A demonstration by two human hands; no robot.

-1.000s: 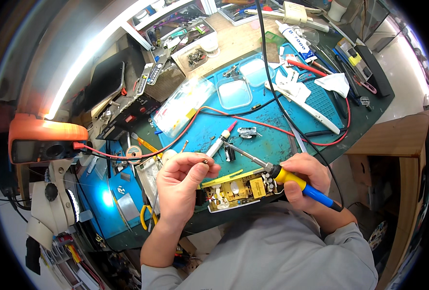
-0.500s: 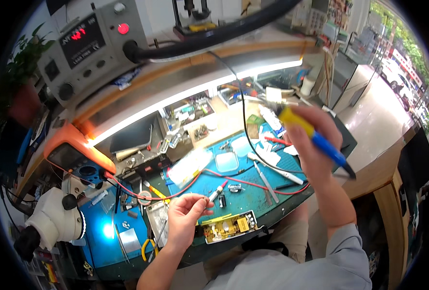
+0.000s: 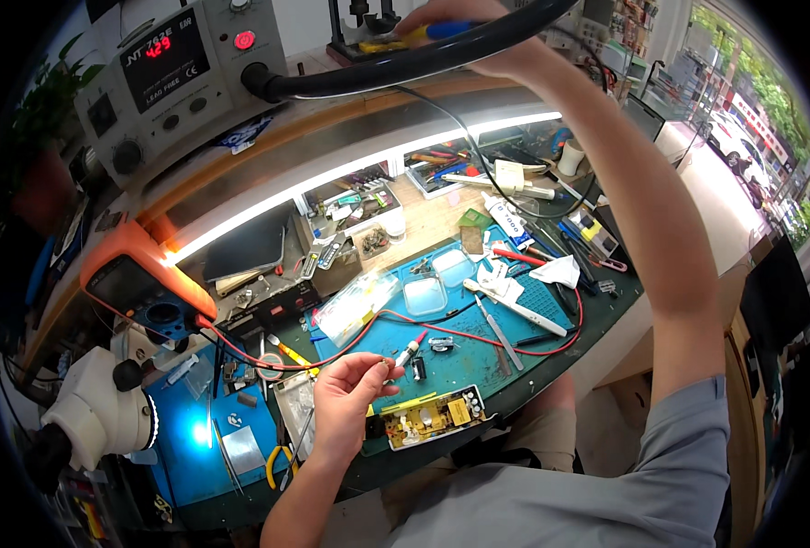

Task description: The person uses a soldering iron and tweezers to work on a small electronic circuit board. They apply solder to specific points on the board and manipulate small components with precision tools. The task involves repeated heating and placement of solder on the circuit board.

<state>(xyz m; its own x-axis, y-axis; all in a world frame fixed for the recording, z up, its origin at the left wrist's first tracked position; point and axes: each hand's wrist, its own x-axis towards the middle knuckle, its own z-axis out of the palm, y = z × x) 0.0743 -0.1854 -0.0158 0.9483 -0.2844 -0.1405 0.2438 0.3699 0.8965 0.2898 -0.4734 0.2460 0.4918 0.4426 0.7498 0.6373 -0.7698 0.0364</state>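
My left hand [image 3: 343, 393] is above the near edge of the blue work mat [image 3: 382, 342], thumb and fingers pinched on something too small to make out. Just to its right lies an opened power supply board [image 3: 434, 422] with yellow parts in a white case. My right hand [image 3: 492, 41] is raised to the shelf, partly hidden by a thick black hose [image 3: 405, 71]. It grips a soldering iron [image 3: 441, 32] with a yellow and blue handle, its front end at the metal stand [image 3: 355, 47]. A capacitor [image 3: 418, 368] lies beyond the board.
On the left stand an orange multimeter [image 3: 140, 288] and a white microscope [image 3: 104, 411]. A hot-air station [image 3: 172, 87] sits on the shelf. Red test leads [image 3: 451, 331] cross the mat near a clear plastic box [image 3: 425, 297], tweezers [image 3: 498, 335] and yellow-handled pliers [image 3: 275, 466].
My right hand has carried the soldering iron up and left, from over the right side of the bench to the stand on the shelf. My left hand stays nearly still.
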